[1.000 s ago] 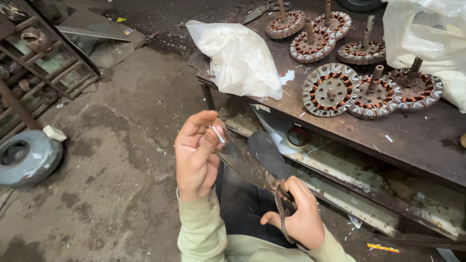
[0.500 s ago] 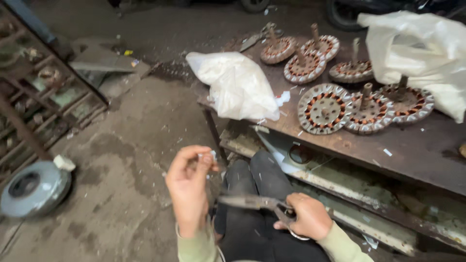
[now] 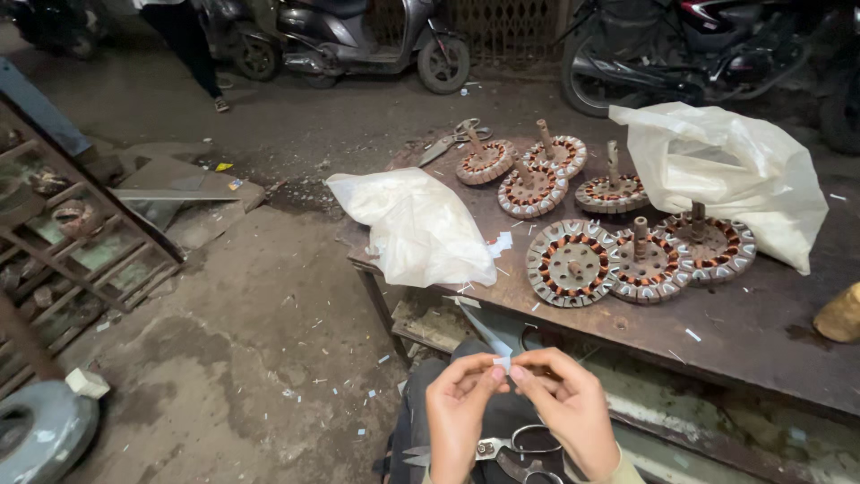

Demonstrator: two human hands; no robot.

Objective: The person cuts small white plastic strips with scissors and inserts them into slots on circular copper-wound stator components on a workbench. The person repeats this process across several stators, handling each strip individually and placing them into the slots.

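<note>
My left hand [image 3: 459, 408] and my right hand [image 3: 566, 403] meet in front of me, both pinching a small white paper piece [image 3: 502, 362] between thumb and fingertips. A pair of scissors [image 3: 515, 446] lies on my lap just below the hands, blades pointing left. Right ahead stands a rusty brown metal table [image 3: 770, 314] with several round copper-wound motor stators [image 3: 571, 263] on it. A white plastic bag [image 3: 417, 224] sits on the table's left corner, closest to my hands.
A second, larger white plastic bag [image 3: 726, 175] lies at the table's right. Another pair of scissors [image 3: 448, 141] rests at the far table edge. A metal rack [image 3: 63, 260] and a grey round motor housing [image 3: 36, 430] are at left. Parked motorcycles [image 3: 358, 36] stand behind.
My right hand let go of the scissors, which now lie on my lap. Both hands came together on the small paper piece. The camera tilted up, showing the motorcycles.
</note>
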